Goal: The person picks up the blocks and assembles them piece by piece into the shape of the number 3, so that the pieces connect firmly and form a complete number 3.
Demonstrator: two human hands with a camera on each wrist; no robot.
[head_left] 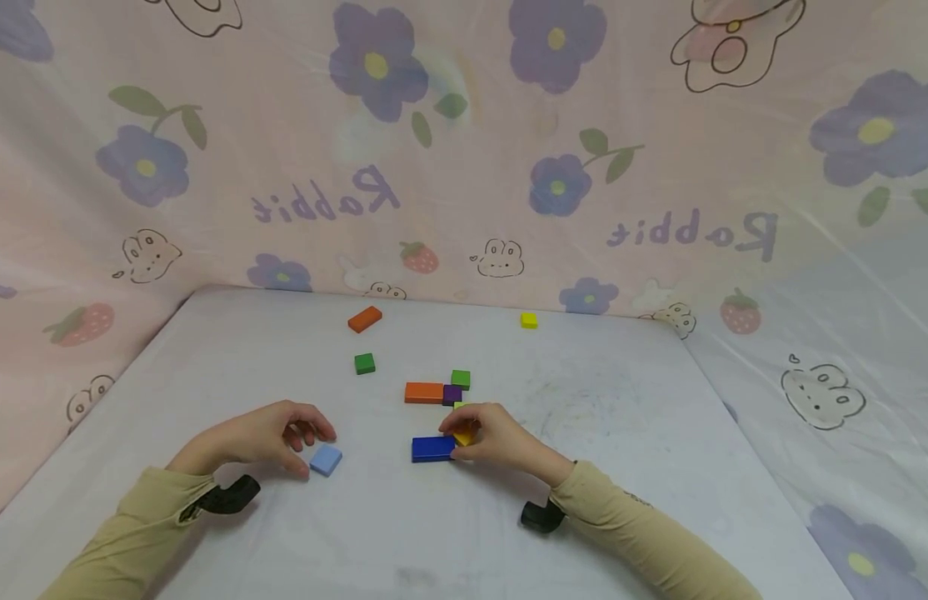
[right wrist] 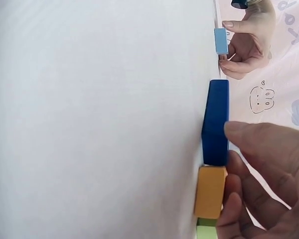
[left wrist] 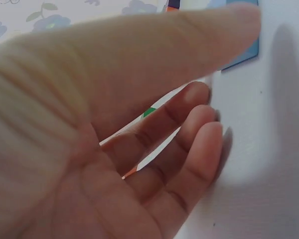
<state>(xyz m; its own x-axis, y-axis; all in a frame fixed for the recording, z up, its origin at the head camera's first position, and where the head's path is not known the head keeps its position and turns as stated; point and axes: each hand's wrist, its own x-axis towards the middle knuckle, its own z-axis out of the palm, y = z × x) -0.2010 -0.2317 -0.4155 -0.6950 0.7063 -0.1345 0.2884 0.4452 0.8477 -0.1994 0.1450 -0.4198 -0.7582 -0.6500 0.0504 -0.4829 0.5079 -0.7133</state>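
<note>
Head view, ten blocks (head_left: 423,392), two orange, left hand (head_left: 263,435) relaxed, right hand (head_left: 497,437) at navy block (head_left: 431,451), grip unclear

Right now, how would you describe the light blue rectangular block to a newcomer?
On the white tabletop, find the person's left hand. Close beside it lies the light blue rectangular block. Its paler colour sets it apart from the longer dark blue rectangular block by the right hand.
</note>
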